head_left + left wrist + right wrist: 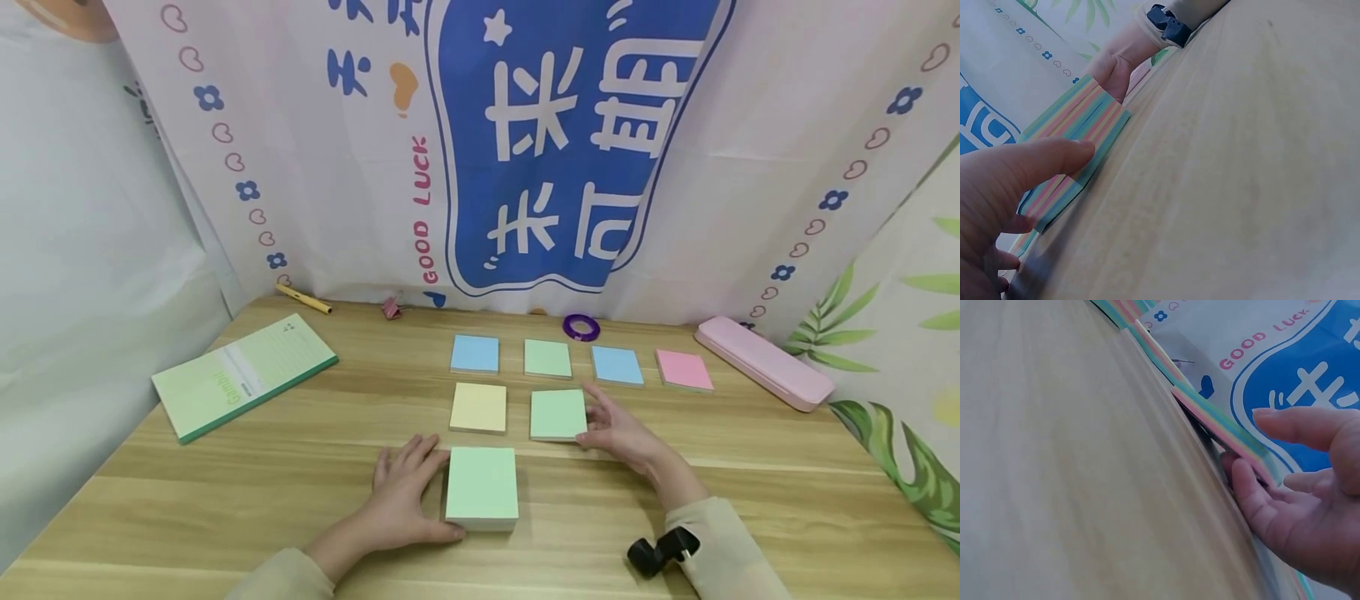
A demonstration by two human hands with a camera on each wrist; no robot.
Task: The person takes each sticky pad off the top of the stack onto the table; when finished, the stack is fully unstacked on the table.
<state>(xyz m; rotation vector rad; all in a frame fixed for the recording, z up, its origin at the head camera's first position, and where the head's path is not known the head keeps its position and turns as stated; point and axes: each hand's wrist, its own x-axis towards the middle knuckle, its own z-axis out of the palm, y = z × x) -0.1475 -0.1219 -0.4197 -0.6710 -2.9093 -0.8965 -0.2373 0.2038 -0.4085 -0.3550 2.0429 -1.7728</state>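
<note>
Mint-topped thick square paper block (482, 483), striped sides, sits lower centre of frame on the wood-grain bench (187, 508). Left hand (401, 500) grips its left side, thumb on the near face. Right hand (618, 432) holds a thinner green square paper pad (557, 414), right of frame centre, by its right edge; from here that edge looks tilted up. Pale yellow square paper pad (478, 407) just left of it. Pink rectangular case (765, 362) at right of frame.

green notepad (281, 352) | yellow pen (303, 298) | pink clip (392, 308) | purple ring (581, 337) | pink case (765, 362)
</note>
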